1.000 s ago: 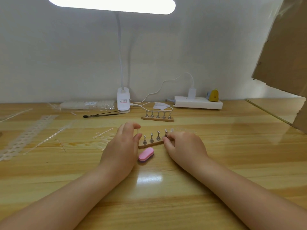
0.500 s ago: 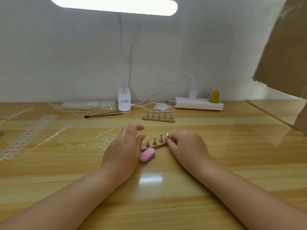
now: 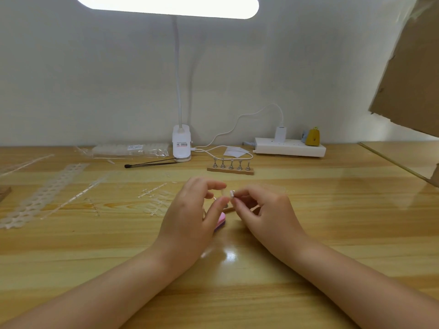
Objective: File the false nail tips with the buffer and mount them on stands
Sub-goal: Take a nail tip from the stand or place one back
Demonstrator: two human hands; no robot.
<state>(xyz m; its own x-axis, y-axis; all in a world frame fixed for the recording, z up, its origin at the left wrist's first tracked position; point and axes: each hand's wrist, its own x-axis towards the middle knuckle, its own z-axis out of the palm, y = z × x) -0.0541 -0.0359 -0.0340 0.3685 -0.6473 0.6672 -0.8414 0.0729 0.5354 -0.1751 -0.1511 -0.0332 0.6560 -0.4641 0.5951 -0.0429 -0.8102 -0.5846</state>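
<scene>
My right hand (image 3: 266,214) pinches a small metal stand peg (image 3: 232,194) with a whitish top, held above the table. My left hand (image 3: 192,217) is just left of it, and a faint clear nail tip (image 3: 222,192) shows between its thumb and forefinger. Behind my hands lies the near wooden stand base (image 3: 229,209), mostly hidden. The pink buffer (image 3: 220,222) lies on the table, half covered by my left hand. A second wooden stand (image 3: 230,170) with several metal pegs stands farther back.
Clear nail-tip strips and sprues (image 3: 154,200) lie to the left, along with a perforated strip (image 3: 45,193). At the back are a clip lamp (image 3: 181,143), a black tool (image 3: 152,163), a bag of tips (image 3: 130,149) and a power strip (image 3: 289,148). Cardboard (image 3: 413,74) hangs at the right.
Both hands have lifted off the near stand base. My right hand now holds a peg raised above it, and my left hand has moved up beside that peg.
</scene>
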